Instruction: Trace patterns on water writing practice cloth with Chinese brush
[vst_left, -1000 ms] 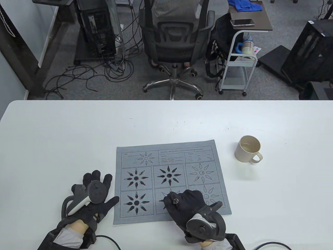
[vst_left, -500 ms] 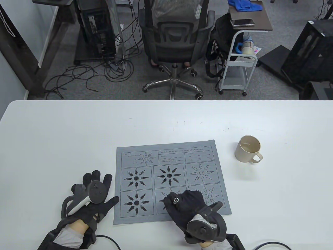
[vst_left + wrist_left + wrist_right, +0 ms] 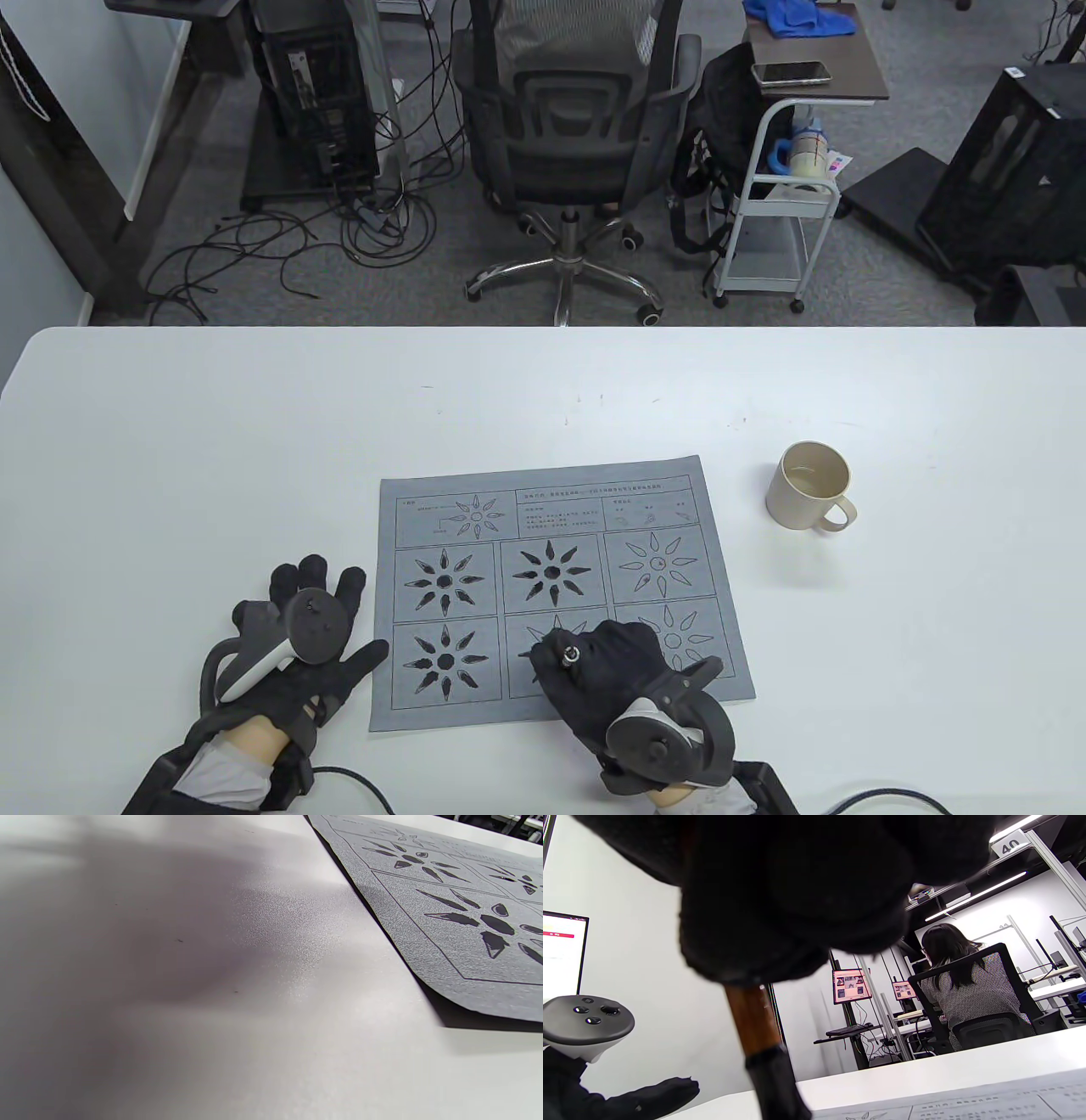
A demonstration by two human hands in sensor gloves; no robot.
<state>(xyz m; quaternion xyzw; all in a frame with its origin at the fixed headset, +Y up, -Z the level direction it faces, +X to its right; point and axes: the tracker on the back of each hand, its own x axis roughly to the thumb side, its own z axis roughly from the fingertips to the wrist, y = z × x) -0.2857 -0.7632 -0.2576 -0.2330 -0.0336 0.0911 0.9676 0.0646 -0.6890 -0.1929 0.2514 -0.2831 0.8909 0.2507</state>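
A grey water writing cloth (image 3: 585,509) with sunburst patterns lies flat on the white table (image 3: 170,441). It also shows in the left wrist view (image 3: 458,925). My right hand (image 3: 598,671) grips a Chinese brush (image 3: 570,655) upright over the bottom middle panel. The brush's brown shaft (image 3: 753,1018) shows in the right wrist view, its tip hidden. My left hand (image 3: 310,632) lies flat on the table, fingers spread, thumb at the cloth's left edge. Three panels are inked dark.
A beige mug (image 3: 810,486) stands on the table to the right of the cloth. Beyond the far edge are an office chair (image 3: 568,127) and a small cart (image 3: 780,170).
My right hand has shifted very slightly with the brush. The left hand and the cloth have not moved.
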